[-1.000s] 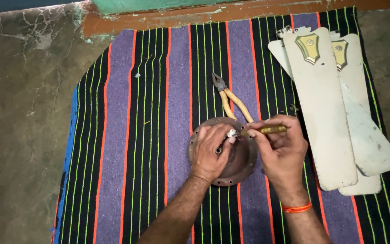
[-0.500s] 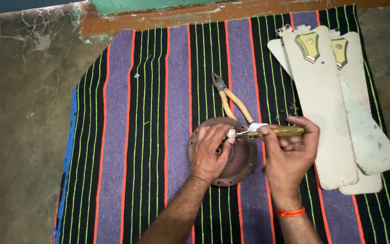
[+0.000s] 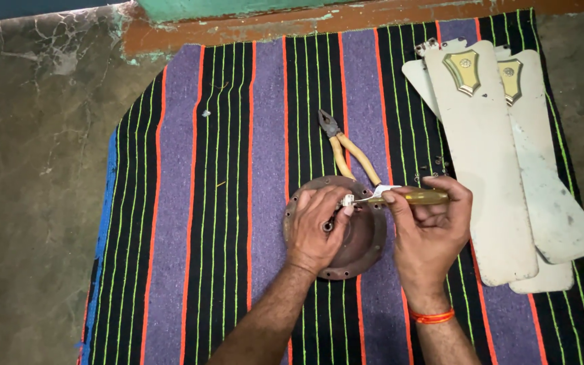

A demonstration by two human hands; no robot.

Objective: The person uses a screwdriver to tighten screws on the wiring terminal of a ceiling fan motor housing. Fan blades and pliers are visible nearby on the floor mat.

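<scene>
Head view, left hand: the left hand (image 3: 315, 230) lies palm down on the round rusty metal cover (image 3: 336, 227), fingers curled, thumb and forefinger pinched on a small white part (image 3: 348, 200) at the cover's upper edge, seemingly to steady it.
Head view, right hand: the right hand (image 3: 430, 226) is closed round the yellow handle of a screwdriver (image 3: 407, 198), held level, its tip meeting the white part just beyond the left fingertips.
Cover: flat on the striped cloth (image 3: 190, 203), under the left palm, beside the right fingers.
Pliers: yellow-handled pliers (image 3: 346, 152) lie just past both sets of fingertips, handles touching or overlapping the cover's far rim; I cannot tell which.
Fan blades: pale fan blades (image 3: 488, 162) are stacked outside the right hand, close to its knuckles.
Small screws: dark bits (image 3: 439, 162) lie between blades and right fingers.
In the way: nothing blocks the screwdriver's tip; the left fingers crowd it.
</scene>
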